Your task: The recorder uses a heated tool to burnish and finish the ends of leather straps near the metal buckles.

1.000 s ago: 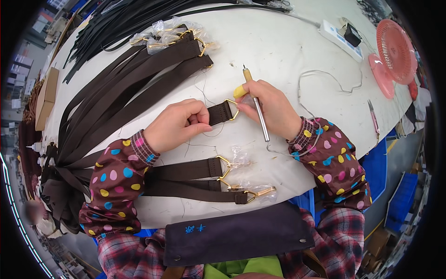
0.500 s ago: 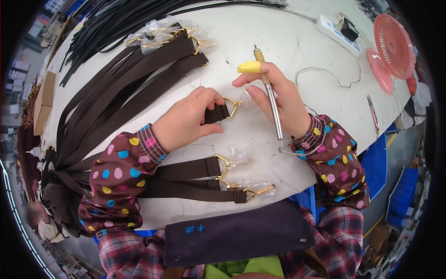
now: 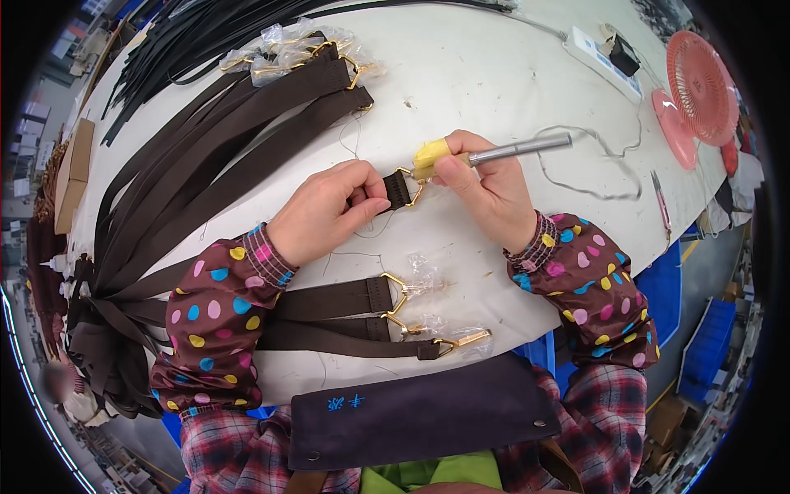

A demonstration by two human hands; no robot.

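Between its thumb and curled fingers, my left hand (image 3: 329,210) pinches the end of a dark brown webbing strap (image 3: 397,190). A gold metal ring (image 3: 416,194) is fixed to that end. My right hand (image 3: 495,196) is closed round a corded pen-shaped tool (image 3: 527,147), like a soldering iron, with a silver handle and a brass-coloured front. A yellow cover (image 3: 430,153) wraps its index finger. The tool's front points left at the ring; its tip is hidden by the fingers, so contact cannot be made out.
More brown straps (image 3: 247,123) with plastic-wrapped gold fittings lie at far left; others (image 3: 337,300) lie nearer me. Black strips (image 3: 189,41) cover the back left. On the right are a white power strip (image 3: 605,66), a pink fan (image 3: 699,86), a cord (image 3: 592,195) and a slim pointed tool (image 3: 661,204).
My right hand has swung the tool from upright to nearly level, its front now at the ring. My fingers have closed round it. The left hand still holds the strap, barely shifted.
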